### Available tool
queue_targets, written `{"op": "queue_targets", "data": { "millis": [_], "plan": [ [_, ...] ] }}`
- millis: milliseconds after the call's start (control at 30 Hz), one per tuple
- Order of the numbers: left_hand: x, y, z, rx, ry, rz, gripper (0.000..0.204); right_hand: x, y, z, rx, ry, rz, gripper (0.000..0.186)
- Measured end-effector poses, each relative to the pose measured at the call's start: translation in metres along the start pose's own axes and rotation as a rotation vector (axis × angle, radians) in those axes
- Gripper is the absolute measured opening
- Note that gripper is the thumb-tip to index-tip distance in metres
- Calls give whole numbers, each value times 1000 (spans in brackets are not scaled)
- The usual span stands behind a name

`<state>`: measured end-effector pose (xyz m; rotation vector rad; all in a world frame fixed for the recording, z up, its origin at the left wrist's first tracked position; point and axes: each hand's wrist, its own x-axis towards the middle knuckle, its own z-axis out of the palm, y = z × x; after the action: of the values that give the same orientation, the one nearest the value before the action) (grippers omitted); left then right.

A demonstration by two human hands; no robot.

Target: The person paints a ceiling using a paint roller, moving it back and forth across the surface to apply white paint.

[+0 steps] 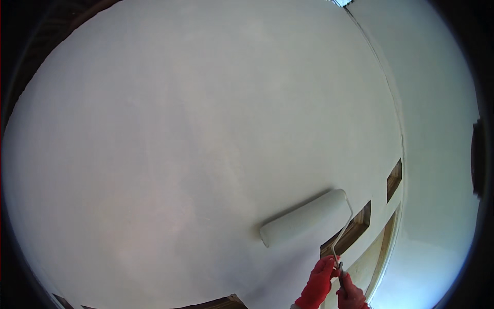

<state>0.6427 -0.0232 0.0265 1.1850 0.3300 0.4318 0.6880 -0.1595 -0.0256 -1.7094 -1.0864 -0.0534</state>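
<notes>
A paint roller [303, 217] with a long white sleeve lies tilted against the white wall [170, 129]. Its bent wire frame [351, 215] runs from the sleeve's right end down to a dark handle. My left hand [317, 284], in a red glove, is closed at the top of the handle where the wire enters it. Just below and to the right, my right hand [352, 295], also in red, is wrapped round the handle. Its lower part is hidden by my fingers and the picture's edge.
A wood-lined recess [355, 229] opens in the wall behind the wire frame, with a smaller recess [394, 180] farther right. Beyond the corner stands another pale wall [437, 154]. A brown wooden edge [218, 304] shows at the bottom, and dark roofing [49, 44] at upper left.
</notes>
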Motion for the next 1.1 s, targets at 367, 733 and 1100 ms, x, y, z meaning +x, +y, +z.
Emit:
{"op": "queue_targets", "data": {
  "millis": [367,733,1100],
  "plan": [
    [-90,59,-28,176,-202,489,29,185,-164,-107,-47,336,-315,59],
    [-103,134,-42,208,-220,693,24,412,-439,-241,127,334,-586,48],
    [-103,205,-16,344,-114,772,22,551,-543,-253,234,319,-613,45]
  ]
}}
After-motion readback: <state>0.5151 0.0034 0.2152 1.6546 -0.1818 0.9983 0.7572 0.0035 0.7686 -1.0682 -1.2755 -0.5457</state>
